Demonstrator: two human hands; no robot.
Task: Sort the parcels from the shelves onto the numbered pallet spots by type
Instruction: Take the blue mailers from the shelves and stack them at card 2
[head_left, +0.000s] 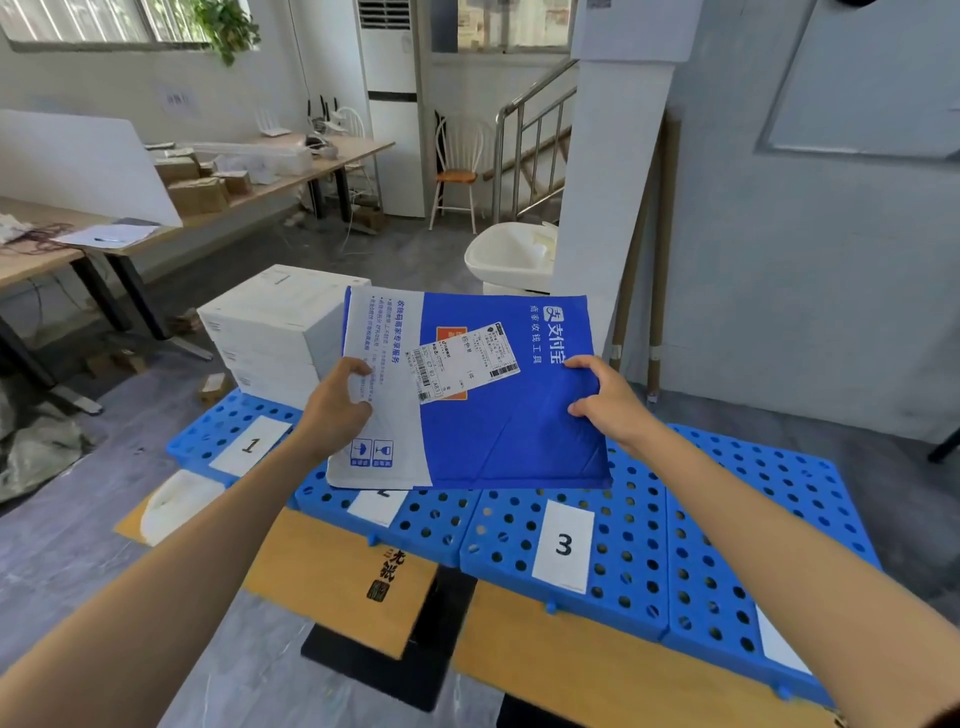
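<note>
I hold a flat blue and white mailer parcel (498, 431) with a shipping label, level in the air above the blue perforated pallet (639, 525). My left hand (337, 405) grips its white left edge, thumb on top. My right hand (605, 397) pinches its blue right edge. The parcel hangs over the paper label numbered 2 (376, 505), which it partly hides. Label 1 (252, 445) lies to the left and label 3 (563, 545) to the right. A stack of white boxes (275, 332) stands on the pallet behind label 1.
Flattened brown cardboard (337, 571) and a black mat lie on the floor before the pallet. Long tables (62, 249) with boxes run along the left. A white basin (511, 254), a pillar and a chair (457, 171) stand behind the pallet.
</note>
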